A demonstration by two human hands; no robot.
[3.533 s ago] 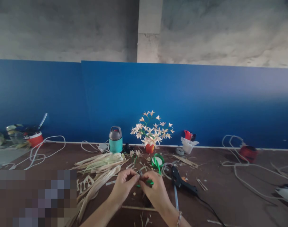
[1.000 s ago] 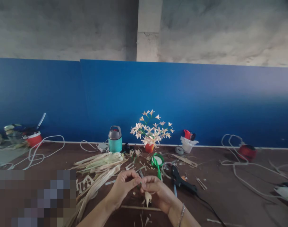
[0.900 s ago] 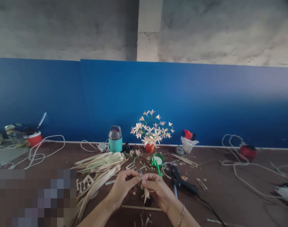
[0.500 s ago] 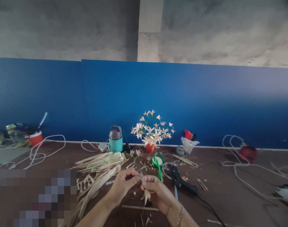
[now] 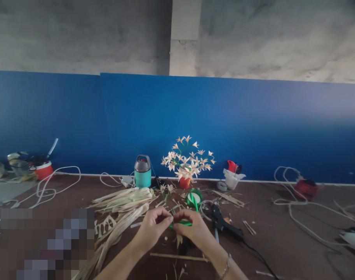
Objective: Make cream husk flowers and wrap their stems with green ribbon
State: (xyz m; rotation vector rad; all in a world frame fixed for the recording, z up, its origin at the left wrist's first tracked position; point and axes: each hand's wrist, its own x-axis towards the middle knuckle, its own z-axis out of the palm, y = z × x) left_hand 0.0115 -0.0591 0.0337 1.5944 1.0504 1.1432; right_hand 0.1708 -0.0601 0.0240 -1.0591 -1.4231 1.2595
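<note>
My left hand (image 5: 154, 227) is closed in a pinch, its thumb and forefinger on the end of a strip of green tape (image 5: 183, 223). Opposite it, my right hand (image 5: 193, 228) pinches the thin stem of a pale artificial flower (image 5: 179, 240), whose petals hang downward below the fingers. The fingertips of both hands nearly meet, and the stem between them is mostly hidden. From behind my right hand the tape leads back to a green tape roll (image 5: 194, 198) lying on the table.
Dried husks (image 5: 122, 202) lie left of my hands. A black glue gun (image 5: 224, 223) with a cord lies to the right. Behind stand a flower arrangement in a red pot (image 5: 185, 182), a turquoise container (image 5: 143, 177) and a white cup (image 5: 231, 179). Scraps and a thin stick (image 5: 177, 256) litter the brown table.
The flower, hidden 3.5 seconds ago, shows below my right hand. Since half a second ago, my right fingers have shifted around the stem and the green strip shows between my hands again.
</note>
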